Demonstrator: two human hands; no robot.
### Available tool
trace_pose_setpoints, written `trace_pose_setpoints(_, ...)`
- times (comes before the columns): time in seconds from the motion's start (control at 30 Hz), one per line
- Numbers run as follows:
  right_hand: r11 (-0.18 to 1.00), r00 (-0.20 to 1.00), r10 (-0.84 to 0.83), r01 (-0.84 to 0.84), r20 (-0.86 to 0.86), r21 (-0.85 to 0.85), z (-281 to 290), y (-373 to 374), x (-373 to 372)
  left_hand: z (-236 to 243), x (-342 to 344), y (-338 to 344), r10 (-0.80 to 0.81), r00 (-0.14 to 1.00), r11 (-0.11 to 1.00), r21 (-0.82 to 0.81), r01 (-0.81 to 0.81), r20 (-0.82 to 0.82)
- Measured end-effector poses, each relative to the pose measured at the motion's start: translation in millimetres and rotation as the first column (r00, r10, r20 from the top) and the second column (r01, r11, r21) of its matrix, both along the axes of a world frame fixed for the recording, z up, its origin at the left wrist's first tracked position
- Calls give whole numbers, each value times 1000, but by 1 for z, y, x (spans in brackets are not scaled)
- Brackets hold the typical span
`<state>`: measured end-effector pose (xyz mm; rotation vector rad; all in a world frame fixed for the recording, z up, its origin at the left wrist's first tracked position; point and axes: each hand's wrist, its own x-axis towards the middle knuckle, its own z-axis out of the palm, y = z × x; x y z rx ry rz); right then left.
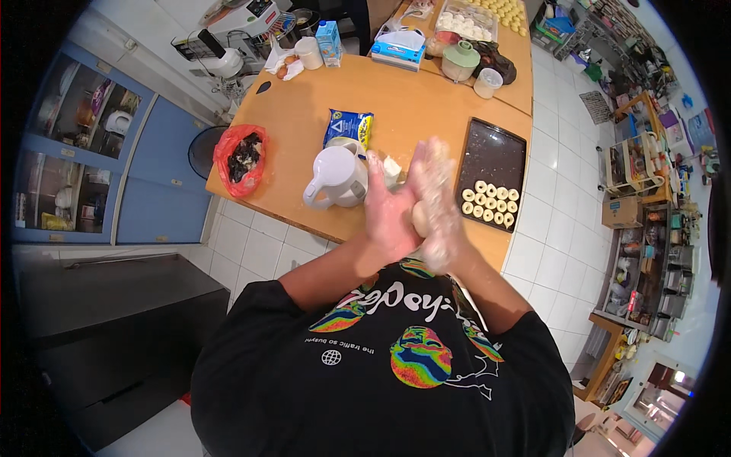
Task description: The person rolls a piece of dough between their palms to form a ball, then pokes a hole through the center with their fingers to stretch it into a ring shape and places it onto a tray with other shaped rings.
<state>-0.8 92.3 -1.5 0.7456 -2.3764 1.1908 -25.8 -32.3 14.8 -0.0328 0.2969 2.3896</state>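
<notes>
My left hand [390, 219] and my right hand [437, 213] are raised over the near edge of the table, palms facing each other. Between the palms sits a small pale piece of dough [420, 219], gripped by both hands and partly hidden. White flour or dough coats the right hand, which looks slightly smeared. To the left of my hands stands a white pitcher [339, 177] with a handle, with a blue and yellow packet [349, 126] lying behind it. On the right, a dark baking tray [496, 152] carries several small dough rings [489, 206] at its near end.
A red plastic bag [225, 156] with dark and pale contents rests on the wooden table [293, 114] at left. Along the back are a blue carton [328, 44], a tissue box [397, 55], a green-lidded container [460, 61] and a tray of dough pieces [496, 29].
</notes>
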Motion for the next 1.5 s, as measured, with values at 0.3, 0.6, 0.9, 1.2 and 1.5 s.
trace_pose_setpoints(0.3,994,992,80,-86,-98,-62,3,-16,10,-12,-1,8,138,878,906,-298,-299,-459)
trace_pose_setpoints(0.6,994,993,-112,111,-40,-13,5,-10,1,-75,1,27,181,697,875,-209,-436,-694)
trace_pose_setpoints(0.9,982,979,-181,185,91,-36,6,-6,-6,-45,17,31,13,972,945,-316,-89,-234)
trace_pose_setpoints(1.2,983,987,-46,72,152,-171,-24,-8,3,-26,-16,12,196,978,978,-81,-190,72)
trace_pose_setpoints(1.5,995,995,91,-89,-38,53,0,-13,6,-84,-27,0,-142,981,881,436,186,-131)
